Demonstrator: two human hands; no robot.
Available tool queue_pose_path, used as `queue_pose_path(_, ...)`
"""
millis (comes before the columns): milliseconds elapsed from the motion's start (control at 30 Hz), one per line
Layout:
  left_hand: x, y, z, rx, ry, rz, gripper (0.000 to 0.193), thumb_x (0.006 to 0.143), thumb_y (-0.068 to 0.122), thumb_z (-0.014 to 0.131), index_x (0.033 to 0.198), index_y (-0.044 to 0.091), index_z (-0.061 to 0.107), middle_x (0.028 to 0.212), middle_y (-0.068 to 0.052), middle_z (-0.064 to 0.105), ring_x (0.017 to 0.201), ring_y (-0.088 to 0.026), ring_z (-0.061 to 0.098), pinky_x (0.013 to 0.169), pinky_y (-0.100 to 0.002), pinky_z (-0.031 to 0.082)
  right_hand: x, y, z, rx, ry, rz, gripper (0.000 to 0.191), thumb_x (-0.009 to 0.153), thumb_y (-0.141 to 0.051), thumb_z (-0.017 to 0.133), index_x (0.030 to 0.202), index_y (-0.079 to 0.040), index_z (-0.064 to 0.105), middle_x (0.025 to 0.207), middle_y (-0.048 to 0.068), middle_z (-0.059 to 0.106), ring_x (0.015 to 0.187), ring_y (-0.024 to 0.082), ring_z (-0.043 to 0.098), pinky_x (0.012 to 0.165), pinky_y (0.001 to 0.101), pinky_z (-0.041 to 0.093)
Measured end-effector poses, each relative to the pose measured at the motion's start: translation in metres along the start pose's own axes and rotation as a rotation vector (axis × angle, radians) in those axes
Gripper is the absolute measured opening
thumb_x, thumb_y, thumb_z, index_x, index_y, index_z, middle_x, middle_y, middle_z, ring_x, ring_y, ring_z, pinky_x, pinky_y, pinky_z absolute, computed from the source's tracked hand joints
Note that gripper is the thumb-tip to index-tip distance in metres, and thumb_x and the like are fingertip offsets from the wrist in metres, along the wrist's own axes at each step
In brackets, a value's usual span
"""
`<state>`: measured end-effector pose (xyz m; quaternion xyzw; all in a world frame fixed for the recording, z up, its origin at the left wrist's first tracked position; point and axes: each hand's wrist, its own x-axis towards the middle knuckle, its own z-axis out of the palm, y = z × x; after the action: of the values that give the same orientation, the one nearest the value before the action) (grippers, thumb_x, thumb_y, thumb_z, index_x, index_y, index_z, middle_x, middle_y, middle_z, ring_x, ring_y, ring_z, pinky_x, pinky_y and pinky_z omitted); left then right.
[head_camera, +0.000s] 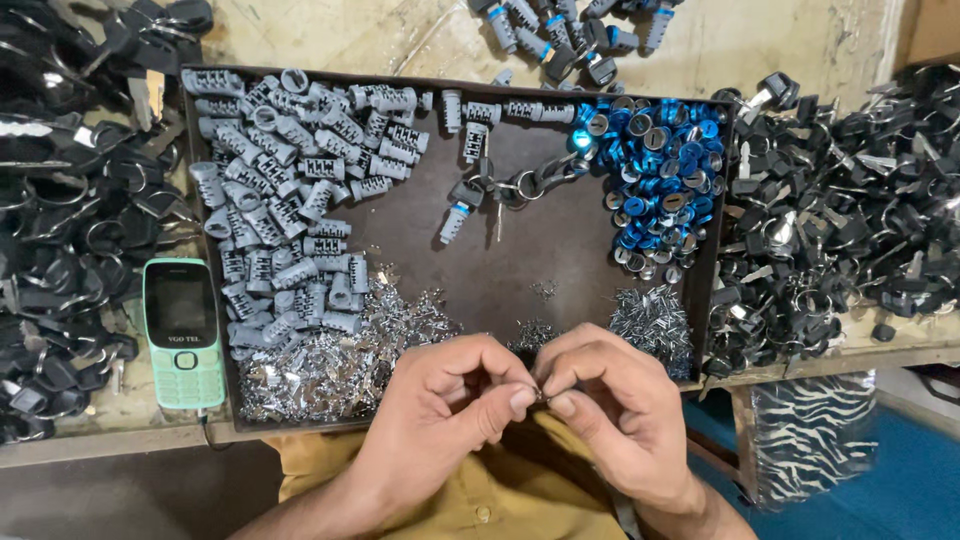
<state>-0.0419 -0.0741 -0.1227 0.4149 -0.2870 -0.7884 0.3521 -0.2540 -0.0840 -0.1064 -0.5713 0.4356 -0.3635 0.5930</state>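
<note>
My left hand (455, 400) and my right hand (610, 400) meet at the near edge of a dark brown tray (520, 270). Their fingertips pinch one tiny silver metal piece (540, 394) between them; most of it is hidden by the fingers. Just beyond my hands lie heaps of small shiny metal wafers (340, 365). A pile of grey lock cylinders (285, 190) fills the tray's left side. Blue ring-shaped caps (660, 170) are heaped at its right side. A few assembled cylinders with keys and rings (500, 185) lie in the tray's middle.
Heaps of black-headed keys lie left (70, 220) and right (840, 200) of the tray. A mint-green push-button phone (183, 335) rests on the bench by the tray's left edge. More cylinders (570, 35) sit beyond the tray. The bench edge runs just below my hands.
</note>
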Motion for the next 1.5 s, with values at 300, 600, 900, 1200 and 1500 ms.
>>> queue_pose_path(300,-0.007,0.011,-0.007,0.115,-0.011,0.014,0.014,0.093,0.016,0.074,0.09,0.003,0.074,0.072,0.0,0.068,0.059,-0.003,0.058,0.051,-0.022,0.047,0.002,-0.008,0.003,-0.023,-0.058,0.062,0.007,0.089,0.002,0.069,0.096,0.001,0.069,0.098,0.015,0.072,0.084,0.019,0.069,0.075,0.028,0.055)
queue_pose_path(600,-0.014,0.001,-0.004,0.245,0.069,0.11,0.007,0.09,0.006,0.071,0.089,0.003,0.065,0.077,0.004,0.057,0.065,-0.003,0.05,0.055,-0.021,0.041,0.012,-0.02,-0.004,-0.509,0.012,-0.108,0.02,0.081,-0.008,0.08,0.099,-0.003,0.072,0.104,0.008,0.072,0.093,0.019,0.073,0.079,0.0301,0.057)
queue_pose_path(900,-0.017,-0.022,-0.008,0.203,0.094,0.065,0.008,0.091,-0.002,0.06,0.089,0.004,0.055,0.082,0.002,0.052,0.069,-0.005,0.041,0.059,-0.022,0.035,-0.012,-0.014,-0.046,-1.208,0.09,-0.002,0.022,0.067,-0.005,0.084,0.088,-0.01,0.078,0.084,0.007,0.063,0.077,0.03,0.06,0.07,0.043,0.044)
queue_pose_path(1200,-0.011,-0.03,0.006,0.159,0.018,0.065,0.009,0.089,-0.005,0.06,0.091,0.003,0.057,0.087,0.0,0.052,0.071,-0.005,0.042,0.061,-0.022,0.035,-0.043,-0.005,-0.081,-0.84,0.265,0.067,0.017,0.083,0.006,0.073,0.097,-0.002,0.069,0.092,0.009,0.071,0.083,0.023,0.072,0.069,0.0297,0.055)
queue_pose_path(1500,-0.003,-0.03,0.018,0.186,-0.032,0.077,0.01,0.088,-0.005,0.062,0.09,0.004,0.057,0.084,0.002,0.05,0.071,-0.003,0.043,0.061,-0.021,0.036,-0.04,0.007,-0.088,-0.884,0.425,0.038,0.011,0.099,0.004,0.058,0.088,0.001,0.055,0.081,0.012,0.055,0.072,0.026,0.055,0.068,0.0332,0.044)
